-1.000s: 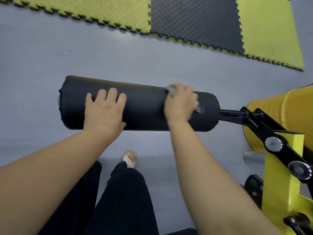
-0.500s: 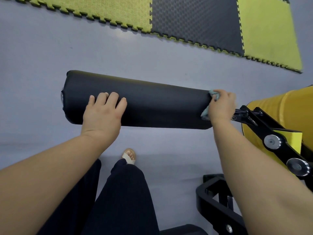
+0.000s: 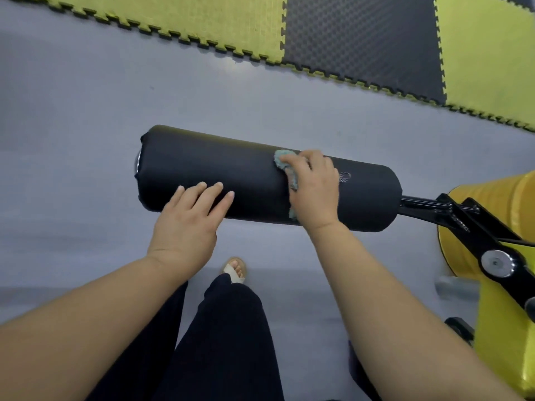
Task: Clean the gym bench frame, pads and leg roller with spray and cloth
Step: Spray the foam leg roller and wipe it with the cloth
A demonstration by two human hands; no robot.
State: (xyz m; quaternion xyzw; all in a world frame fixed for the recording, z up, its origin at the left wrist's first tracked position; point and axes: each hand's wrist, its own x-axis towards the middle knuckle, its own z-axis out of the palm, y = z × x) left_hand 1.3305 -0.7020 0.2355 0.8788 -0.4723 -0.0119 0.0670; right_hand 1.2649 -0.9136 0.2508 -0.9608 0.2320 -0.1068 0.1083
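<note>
A long black leg roller [image 3: 249, 172] sticks out leftwards from the bench on a black bar [image 3: 419, 204]. My left hand [image 3: 189, 224] rests flat on the roller's near side, fingers straight. My right hand [image 3: 314, 186] grips a small teal cloth [image 3: 285, 163] and presses it onto the top of the roller, right of its middle. Only the cloth's edges show around the hand. No spray bottle is in view.
The bench's yellow frame [image 3: 503, 322], black pivot arm [image 3: 489, 241] and a yellow pad [image 3: 492, 195] stand at the right edge. My legs and a sandalled foot [image 3: 235, 269] are below the roller. Yellow and black puzzle mats [image 3: 362, 30] lie on the grey floor beyond.
My right hand slid the cloth from the roller's middle to its right end, then back left to right of the middle. The left hand stayed resting on the roller.
</note>
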